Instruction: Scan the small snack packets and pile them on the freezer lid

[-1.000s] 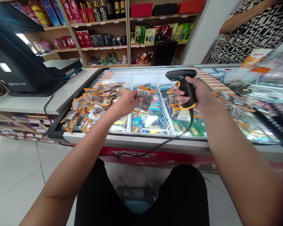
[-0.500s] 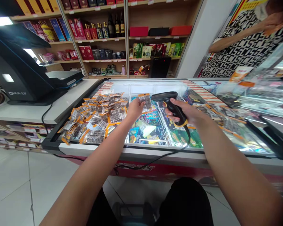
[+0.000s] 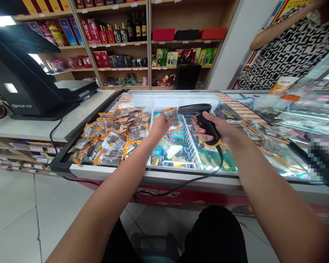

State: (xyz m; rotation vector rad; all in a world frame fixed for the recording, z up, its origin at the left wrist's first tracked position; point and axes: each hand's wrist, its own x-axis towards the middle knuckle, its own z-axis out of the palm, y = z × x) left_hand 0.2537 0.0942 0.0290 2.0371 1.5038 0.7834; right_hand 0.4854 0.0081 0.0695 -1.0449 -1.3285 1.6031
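Observation:
My left hand (image 3: 160,126) pinches a small snack packet (image 3: 172,116) with orange edges, holding it up over the freezer's glass top. In my right hand (image 3: 215,128) is a black barcode scanner (image 3: 196,109), gripped by its handle, its head turned left and close beside the packet. A black cable (image 3: 192,179) runs from the handle down along the freezer's front. Left of my left hand lies a heap of similar orange-edged packets (image 3: 113,137) on the glass. More such packets (image 3: 263,131) lie to the right of the scanner.
The chest freezer (image 3: 164,174) holds wire baskets of colourful packages under its glass. A dark scale-like machine (image 3: 30,84) stands on the white counter (image 3: 79,115) at left. Shelves (image 3: 120,44) with bottles and boxes line the back. A person in a patterned top (image 3: 293,47) stands behind the freezer; a cup (image 3: 283,84) is nearby.
The view has shifted slightly. Both my hands keep their hold, with the scanner still beside the packet. The person at the right has raised an arm toward the head.

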